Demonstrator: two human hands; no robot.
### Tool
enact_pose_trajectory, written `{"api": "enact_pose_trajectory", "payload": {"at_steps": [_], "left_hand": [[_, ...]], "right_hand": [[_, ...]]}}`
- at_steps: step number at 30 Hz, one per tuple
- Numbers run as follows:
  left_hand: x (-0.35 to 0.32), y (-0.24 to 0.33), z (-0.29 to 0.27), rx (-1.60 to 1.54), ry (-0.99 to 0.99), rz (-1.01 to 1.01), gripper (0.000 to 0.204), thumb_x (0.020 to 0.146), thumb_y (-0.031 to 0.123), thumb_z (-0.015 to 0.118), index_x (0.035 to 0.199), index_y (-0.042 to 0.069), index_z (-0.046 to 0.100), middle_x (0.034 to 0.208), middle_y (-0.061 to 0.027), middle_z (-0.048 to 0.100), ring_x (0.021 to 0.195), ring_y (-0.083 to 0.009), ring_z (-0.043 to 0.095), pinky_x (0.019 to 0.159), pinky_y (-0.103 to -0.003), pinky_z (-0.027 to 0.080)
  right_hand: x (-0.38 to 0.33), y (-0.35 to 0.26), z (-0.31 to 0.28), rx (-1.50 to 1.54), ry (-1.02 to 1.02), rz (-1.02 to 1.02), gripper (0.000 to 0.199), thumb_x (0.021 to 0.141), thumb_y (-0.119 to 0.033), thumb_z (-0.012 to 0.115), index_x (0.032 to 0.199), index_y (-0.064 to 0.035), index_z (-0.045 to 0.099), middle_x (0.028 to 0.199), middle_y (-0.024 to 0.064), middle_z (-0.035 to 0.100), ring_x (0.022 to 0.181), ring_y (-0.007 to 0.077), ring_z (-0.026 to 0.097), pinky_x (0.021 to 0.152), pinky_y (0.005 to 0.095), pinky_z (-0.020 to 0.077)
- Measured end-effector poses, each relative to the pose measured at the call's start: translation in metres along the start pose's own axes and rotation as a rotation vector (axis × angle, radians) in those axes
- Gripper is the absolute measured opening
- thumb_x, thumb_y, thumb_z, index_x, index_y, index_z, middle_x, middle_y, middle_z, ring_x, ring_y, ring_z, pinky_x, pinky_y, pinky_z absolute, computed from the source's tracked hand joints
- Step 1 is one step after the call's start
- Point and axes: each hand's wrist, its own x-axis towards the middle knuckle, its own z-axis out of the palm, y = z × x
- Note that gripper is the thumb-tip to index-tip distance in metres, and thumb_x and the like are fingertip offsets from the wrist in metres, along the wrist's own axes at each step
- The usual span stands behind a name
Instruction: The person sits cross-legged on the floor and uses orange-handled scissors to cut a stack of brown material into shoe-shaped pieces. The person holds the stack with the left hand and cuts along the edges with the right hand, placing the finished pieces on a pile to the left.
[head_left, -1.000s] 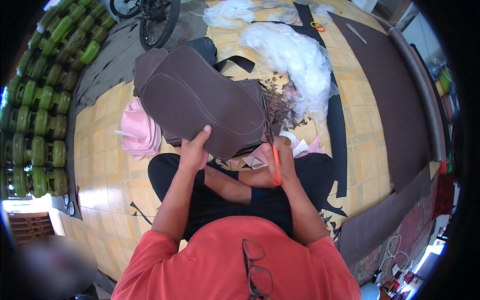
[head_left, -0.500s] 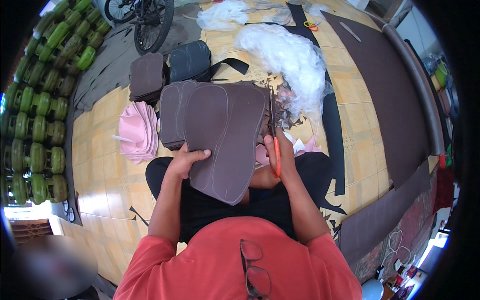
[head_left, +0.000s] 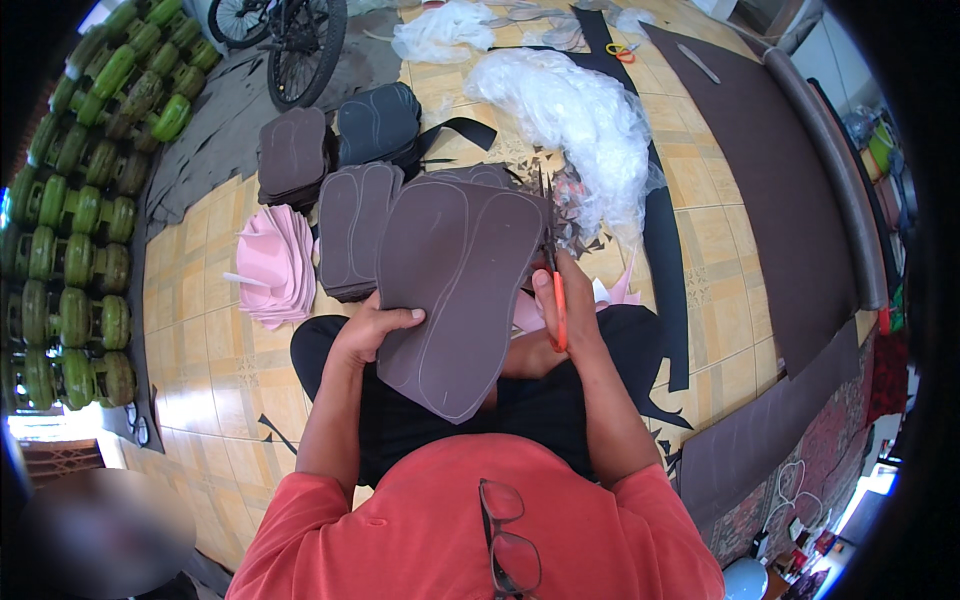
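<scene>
My left hand [head_left: 372,328] grips the left edge of a dark brown sheet [head_left: 465,290], thumb on top. Pale outlines shaped like shoe soles are drawn on it. In my right hand [head_left: 582,305] is a pair of scissors [head_left: 559,300] with orange handles. Their dark blades point away from me at the sheet's right edge, the tips slightly apart. Behind the sheet, partly hidden, lies a stack of brown sole-marked pieces [head_left: 352,230]. Small dark offcuts [head_left: 592,242] are scattered past the blades.
Pink pieces [head_left: 275,268] are stacked at left, with brown [head_left: 292,155] and blackish [head_left: 378,118] stacks farther back. Crumpled clear plastic [head_left: 570,120] lies ahead. A brown roll [head_left: 835,180] is at right, yellow-handled scissors [head_left: 622,52] far off. Green cylinders [head_left: 80,260] and a bicycle [head_left: 305,60] stand left.
The brown sheet has turned slightly clockwise and moved a little right and nearer to me. The scissors have shifted slightly along its right edge, and their blade tips now show apart.
</scene>
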Motion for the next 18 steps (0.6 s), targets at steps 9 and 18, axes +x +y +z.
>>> {"api": "enact_pose_trajectory", "payload": {"at_steps": [9,18], "left_hand": [[0.003,0.016,-0.022,0.064,-0.001,0.002,0.072,0.066,0.015,0.077,0.131,-0.004,0.051,0.119,-0.014,0.06,0.111,-0.0243,0.055,0.1,-0.032,0.038],[0.028,0.024,-0.073,0.114,0.015,0.057,0.07,0.067,0.016,0.077,0.129,-0.003,0.05,0.115,-0.0131,0.062,0.107,-0.0244,0.058,0.095,-0.036,0.044]], "right_hand": [[-0.001,0.014,-0.019,0.098,-0.16,0.039,0.046,0.092,-0.039,0.06,0.071,-0.0007,0.047,0.058,0.007,0.041,0.06,0.013,0.039,0.053,0.0319,0.0335],[-0.003,0.056,-0.032,0.136,-0.167,0.409,0.049,0.096,-0.043,0.054,0.071,-0.0012,0.055,0.05,0.0036,0.046,0.043,0.0114,0.047,0.042,0.0274,0.0372]]}}
